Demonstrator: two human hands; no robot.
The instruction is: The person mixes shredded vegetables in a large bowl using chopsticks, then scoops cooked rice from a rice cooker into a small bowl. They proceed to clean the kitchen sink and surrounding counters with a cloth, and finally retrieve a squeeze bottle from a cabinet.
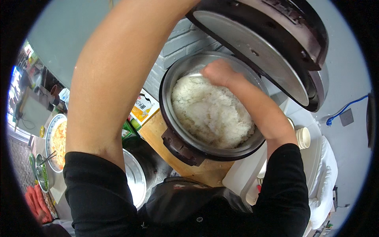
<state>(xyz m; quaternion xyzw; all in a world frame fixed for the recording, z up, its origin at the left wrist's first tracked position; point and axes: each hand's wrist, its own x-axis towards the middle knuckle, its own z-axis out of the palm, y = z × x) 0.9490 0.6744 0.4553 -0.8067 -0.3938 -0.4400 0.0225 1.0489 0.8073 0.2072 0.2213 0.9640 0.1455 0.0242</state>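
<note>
A large rice cooker (183, 148) with a metal inner pot stands before me, its hinged lid (254, 44) raised at the upper right. Cooked white rice (207, 115) fills much of the pot, heaped unevenly. My right hand (217, 72) is inside, at the pot's far side, with its fingers closed around a pale, flat-edged utensil that is mostly hidden; its kind cannot be told. My left forearm reaches up across the view toward the lid, and my left hand lies beyond the top edge of the picture.
The cooker rests on a wooden board (189, 173). Left are a metal lid or basin (134, 177), a patterned bowl of shredded food (59, 142) and a bowl of chopped greens (43, 174). Right are a white plastic tub (241, 170), stacked cups (303, 137) and a white bag (325, 177).
</note>
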